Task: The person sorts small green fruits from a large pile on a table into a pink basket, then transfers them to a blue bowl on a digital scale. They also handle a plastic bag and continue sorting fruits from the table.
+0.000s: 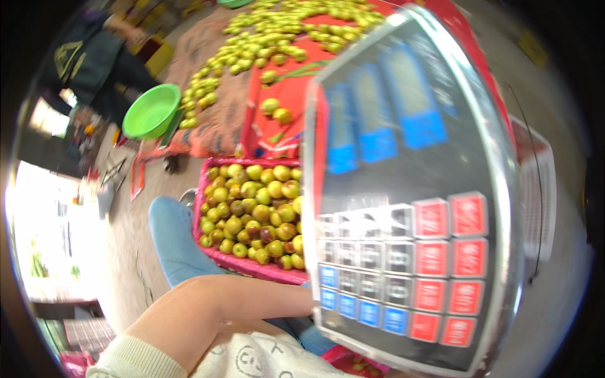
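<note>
The panel of an electronic price scale (406, 184), with a display and red, white and blue keys, fills the right half of the head view, very close and blurred. My left forearm reaches from a cream knitted cuff to the right and passes behind this panel, which hides my left hand. My right hand is not in view. Left of the panel, a crate lined with pink plastic (202, 189) holds many green and reddish-brown jujube-like fruits (253, 212). The panel covers the crate's right side. My legs in blue jeans lie beside and below the crate.
More green fruits (255, 47) are spread over a red sheet (283, 90) and an orange-brown blanket (227, 123). A green plastic basin (152, 111) stands at the left, near a person in dark clothes (94, 66). A white plastic crate (539, 198) is at the far right.
</note>
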`<act>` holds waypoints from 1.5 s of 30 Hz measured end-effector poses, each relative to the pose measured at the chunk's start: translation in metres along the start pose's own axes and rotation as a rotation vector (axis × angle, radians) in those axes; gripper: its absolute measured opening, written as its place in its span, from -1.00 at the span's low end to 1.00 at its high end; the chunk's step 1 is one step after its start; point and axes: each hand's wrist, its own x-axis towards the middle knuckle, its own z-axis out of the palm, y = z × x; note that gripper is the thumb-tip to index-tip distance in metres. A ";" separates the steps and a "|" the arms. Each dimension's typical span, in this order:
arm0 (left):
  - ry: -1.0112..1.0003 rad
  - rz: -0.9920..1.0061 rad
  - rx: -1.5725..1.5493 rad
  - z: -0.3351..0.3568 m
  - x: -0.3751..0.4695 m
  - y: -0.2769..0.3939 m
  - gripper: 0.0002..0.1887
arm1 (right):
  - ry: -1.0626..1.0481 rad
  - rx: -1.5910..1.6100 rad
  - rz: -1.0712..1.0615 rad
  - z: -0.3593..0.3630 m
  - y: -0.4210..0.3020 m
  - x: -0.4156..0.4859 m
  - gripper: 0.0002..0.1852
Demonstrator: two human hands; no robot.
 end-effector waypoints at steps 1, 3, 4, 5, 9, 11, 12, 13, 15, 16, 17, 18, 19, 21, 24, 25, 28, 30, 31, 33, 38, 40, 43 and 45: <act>-0.001 -0.021 -0.017 0.001 -0.005 0.006 -0.76 | -0.001 0.088 0.016 0.003 -0.002 -0.011 -0.61; 0.019 -0.026 -0.065 0.013 -0.001 0.005 -0.77 | 0.043 0.354 0.084 -0.013 0.010 -0.018 -0.60; 0.018 -0.035 -0.081 0.017 -0.005 0.010 -0.78 | 0.057 0.536 0.122 -0.015 0.016 -0.033 -0.59; 0.035 -0.047 -0.101 0.018 -0.006 0.011 -0.78 | 0.083 0.721 0.149 -0.023 0.016 -0.046 -0.58; 0.080 -0.045 -0.199 0.011 0.002 0.016 -0.80 | 0.142 1.325 0.147 -0.081 -0.008 -0.106 -0.53; 0.077 -0.041 -0.306 0.005 0.002 0.028 -0.81 | 0.107 1.554 0.035 -0.110 -0.019 -0.142 -0.50; 0.070 0.029 -0.386 -0.004 0.008 0.033 -0.87 | 0.101 1.593 -0.020 -0.126 -0.025 -0.161 -0.49; -0.106 -0.074 -0.594 0.001 0.005 0.042 -0.83 | 0.225 1.408 0.079 -0.144 -0.039 -0.191 -0.49; 0.218 0.273 -0.410 0.004 -0.007 0.071 -0.84 | 0.310 1.273 0.177 -0.185 -0.070 -0.252 -0.48; 0.160 0.128 -0.835 0.020 -0.020 0.094 -0.84 | 0.309 1.300 0.125 -0.198 -0.085 -0.280 -0.47; 0.085 -0.058 -1.227 0.035 -0.041 0.119 -0.83 | 0.268 1.339 0.063 -0.201 -0.109 -0.304 -0.47; -0.015 -0.247 -1.615 0.039 -0.056 0.133 -0.82 | 0.266 1.313 -0.014 -0.204 -0.129 -0.326 -0.47; -0.081 0.052 -1.106 0.008 -0.059 0.130 -0.82 | 0.246 1.338 -0.066 -0.207 -0.143 -0.346 -0.47; -0.104 0.561 -0.042 -0.051 -0.063 0.122 -0.83 | 0.191 1.371 -0.176 -0.212 -0.172 -0.379 -0.47; -0.053 0.148 -0.796 -0.080 -0.086 0.111 -0.85 | 0.006 1.313 -0.206 -0.203 -0.212 -0.407 -0.43; -0.210 -0.012 -0.917 -0.094 -0.099 0.103 -0.84 | -0.018 1.266 -0.162 -0.198 -0.235 -0.416 -0.44; 0.151 -0.100 -0.696 -0.108 -0.149 0.078 -0.83 | -0.265 1.104 -0.285 -0.183 -0.272 -0.427 -0.46; 0.322 -0.393 -0.972 -0.116 -0.176 0.077 -0.81 | -0.388 0.888 -0.283 -0.177 -0.289 -0.431 -0.46; 0.563 -0.432 -0.882 -0.120 -0.190 0.080 -0.80 | -0.467 0.798 -0.261 -0.171 -0.299 -0.434 -0.47; 0.497 -0.693 -1.242 -0.130 -0.215 0.074 -0.67 | -0.436 0.493 -0.593 -0.152 -0.312 -0.431 -0.46; 0.377 -0.906 -1.250 -0.114 -0.244 0.087 -0.43 | -0.531 0.061 -0.789 -0.090 -0.338 -0.442 -0.43; 0.547 -0.937 -1.052 -0.092 -0.266 0.091 -0.48 | -0.609 0.067 -0.775 -0.068 -0.353 -0.451 -0.43; 0.820 -1.213 -1.398 -0.097 -0.283 0.094 -0.57 | -0.638 0.191 -0.740 -0.033 -0.354 -0.432 -0.46; 0.939 -1.273 -1.461 -0.114 -0.301 0.097 -0.60 | -0.548 0.186 -0.746 -0.024 -0.364 -0.417 -0.55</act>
